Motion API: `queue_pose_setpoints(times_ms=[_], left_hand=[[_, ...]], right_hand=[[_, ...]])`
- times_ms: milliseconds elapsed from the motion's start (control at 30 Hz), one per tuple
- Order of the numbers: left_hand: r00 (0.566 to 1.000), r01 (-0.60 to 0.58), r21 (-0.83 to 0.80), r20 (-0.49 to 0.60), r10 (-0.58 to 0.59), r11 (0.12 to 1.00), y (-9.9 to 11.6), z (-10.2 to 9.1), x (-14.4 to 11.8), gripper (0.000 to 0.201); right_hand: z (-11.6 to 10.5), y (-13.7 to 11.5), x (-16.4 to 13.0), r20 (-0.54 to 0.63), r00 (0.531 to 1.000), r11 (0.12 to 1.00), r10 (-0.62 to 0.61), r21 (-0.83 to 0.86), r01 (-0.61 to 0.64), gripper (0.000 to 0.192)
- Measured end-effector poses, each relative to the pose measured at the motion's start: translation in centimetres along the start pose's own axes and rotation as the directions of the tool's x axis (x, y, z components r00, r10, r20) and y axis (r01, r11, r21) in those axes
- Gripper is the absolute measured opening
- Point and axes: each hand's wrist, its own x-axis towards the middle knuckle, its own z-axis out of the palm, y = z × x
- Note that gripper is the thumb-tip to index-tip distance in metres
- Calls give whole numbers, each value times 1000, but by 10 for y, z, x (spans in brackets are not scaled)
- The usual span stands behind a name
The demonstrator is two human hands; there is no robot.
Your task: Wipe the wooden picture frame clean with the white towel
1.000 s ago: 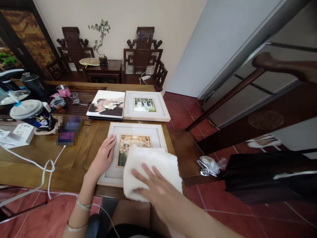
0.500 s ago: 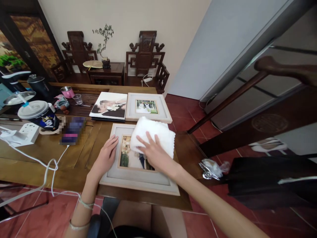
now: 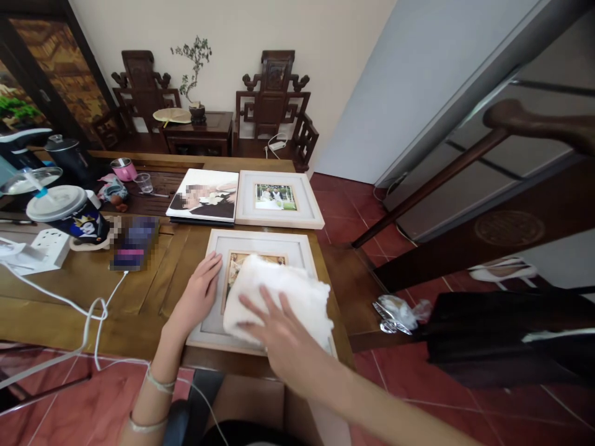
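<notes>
- White fluffy cloth has slid nearer, under the spread right hand.
- Left hand, fingers together, touches one of two pale wooden frames holding photographs.

Fluffy cloth towel, pale smooth wood frame, glossy brown wood table

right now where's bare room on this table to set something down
Bare tabletop shows between the phone and the left hand, below the unframed photo; a narrow strip lies right of the nearer frame. Crowded far left: cup, power strip.
</notes>
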Motion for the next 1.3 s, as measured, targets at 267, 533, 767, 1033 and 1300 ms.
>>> queue_pose_setpoints(times_ms=[267,533,767,1033,1300], left_hand=[[1000,2,-19,-1,-2,1000,-2,-1,1,41],[1000,17,-19,-17,-17,1000,0,1,0,41],[1000,25,20,2,-25,999,4,0,1,41],[997,67,-32,41,-66,997,12,-5,-1,45],[995,104,-76,9,-104,992,14,-12,-5,59]], right_hand=[[-20,79,75,-274,956,939,105,-289,-186,65],[-17,35,30,20,1000,985,21,-173,-18,74],[-38,-17,-33,255,948,978,-190,128,162,71],[-9,22,31,11,998,994,-64,-85,64,76],[-27,20,113,-125,992,963,-31,-268,-4,57]])
